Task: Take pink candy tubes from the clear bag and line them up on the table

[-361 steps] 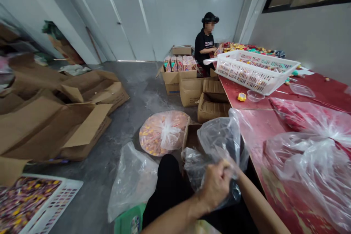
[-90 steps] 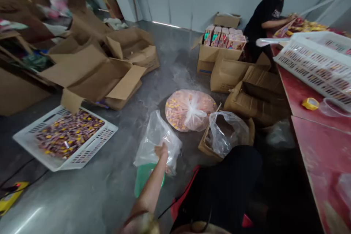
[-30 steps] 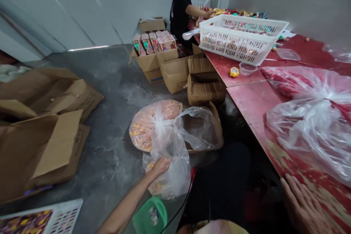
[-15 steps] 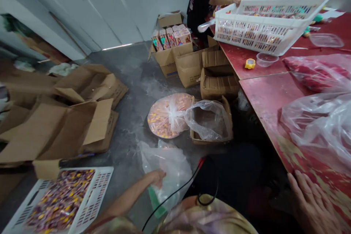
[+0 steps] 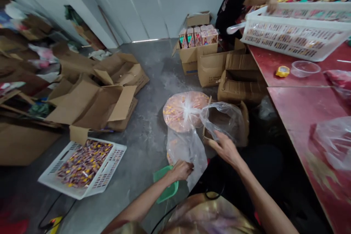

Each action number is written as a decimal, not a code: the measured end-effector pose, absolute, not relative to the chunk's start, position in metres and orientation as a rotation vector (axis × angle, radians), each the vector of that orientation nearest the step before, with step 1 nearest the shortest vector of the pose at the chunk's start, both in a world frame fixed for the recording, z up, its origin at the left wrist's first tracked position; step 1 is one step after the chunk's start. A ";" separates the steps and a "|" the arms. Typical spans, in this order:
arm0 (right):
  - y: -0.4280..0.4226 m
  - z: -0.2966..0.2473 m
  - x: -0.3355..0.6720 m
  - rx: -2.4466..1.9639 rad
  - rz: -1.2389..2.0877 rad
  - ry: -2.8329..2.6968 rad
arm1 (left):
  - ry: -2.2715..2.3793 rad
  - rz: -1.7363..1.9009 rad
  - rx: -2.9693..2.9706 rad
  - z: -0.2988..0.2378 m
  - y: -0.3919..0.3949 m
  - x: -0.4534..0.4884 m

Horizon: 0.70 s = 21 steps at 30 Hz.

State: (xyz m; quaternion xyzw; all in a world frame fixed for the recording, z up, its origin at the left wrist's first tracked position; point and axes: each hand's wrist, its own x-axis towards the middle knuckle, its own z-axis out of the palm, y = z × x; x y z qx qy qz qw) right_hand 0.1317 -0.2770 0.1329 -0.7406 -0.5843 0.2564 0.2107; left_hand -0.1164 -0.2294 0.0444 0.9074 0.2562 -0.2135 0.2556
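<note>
My left hand (image 5: 182, 170) is closed on the edge of a transparent plastic bag (image 5: 189, 150), which hangs down in front of me. Under my left wrist a green plastic tray (image 5: 163, 175) lies on the floor, partly covered by the forearm. My right hand (image 5: 226, 148) reaches forward with thumb and fingers apart, beside a cardboard box (image 5: 243, 128) lined with a plastic bag (image 5: 223, 111); whether the fingertips touch the liner I cannot tell. Beyond the hands sits a gathered plastic bag full of small pink and yellow packets (image 5: 175, 109).
At left, a white crate (image 5: 116, 153) holds small wrapped pieces near flattened cardboard boxes (image 5: 93, 106). On the red table (image 5: 290, 109) at right are a tape roll (image 5: 282, 71), a plastic tub (image 5: 305, 68) and a white basket (image 5: 293, 40). A person in black (image 5: 231, 3) works behind it.
My right hand has left the red table and come across to the lined box. The left hand, still on the bag, has moved right. The view has turned left.
</note>
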 end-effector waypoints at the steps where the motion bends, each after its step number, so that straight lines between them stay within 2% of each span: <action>1: -0.253 0.124 0.114 -2.168 0.934 -1.658 | 0.715 -0.580 2.472 0.047 -0.230 -0.119; 3: -0.219 0.102 0.086 -2.262 1.163 -1.680 | 0.734 -0.592 2.479 0.052 -0.230 -0.126; 6: -0.201 0.071 0.069 -2.434 1.268 -1.573 | 0.708 -0.595 2.479 0.062 -0.229 -0.136; 13: -0.199 0.044 0.096 -2.702 1.104 -1.149 | 0.636 -0.635 2.505 0.092 -0.211 -0.152; 21: -0.204 0.041 0.115 -2.537 1.110 -0.827 | 0.639 -0.752 2.606 0.139 -0.171 -0.162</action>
